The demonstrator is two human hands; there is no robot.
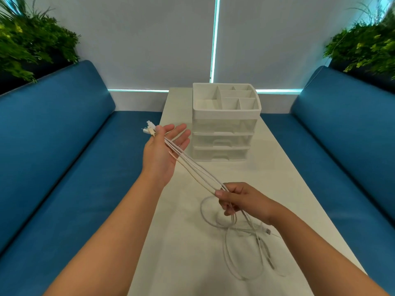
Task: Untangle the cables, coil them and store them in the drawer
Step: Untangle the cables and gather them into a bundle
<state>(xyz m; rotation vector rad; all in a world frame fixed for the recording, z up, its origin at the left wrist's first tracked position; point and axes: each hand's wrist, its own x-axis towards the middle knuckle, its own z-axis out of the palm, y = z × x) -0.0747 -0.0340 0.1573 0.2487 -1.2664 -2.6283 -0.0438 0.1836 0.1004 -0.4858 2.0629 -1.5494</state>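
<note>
Pinching the white cables [192,171] taut between my hands: left hand [162,150] thumb pins the plug ends on spread fingers, right hand [237,199] curls around the strands. Slack loops on the table [171,242] could snag; drawer organizer [224,124] looks closed.

Left hand [163,149] is up, palm open, fingers straight — thumb pinching. Right hand [239,199] sits lower, fingers curled tight.

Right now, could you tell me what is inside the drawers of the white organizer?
The organizer has open top compartments that look empty. Its three drawers are shut; the fronts are hazy, so cables or anything else inside cannot be made out.
</note>
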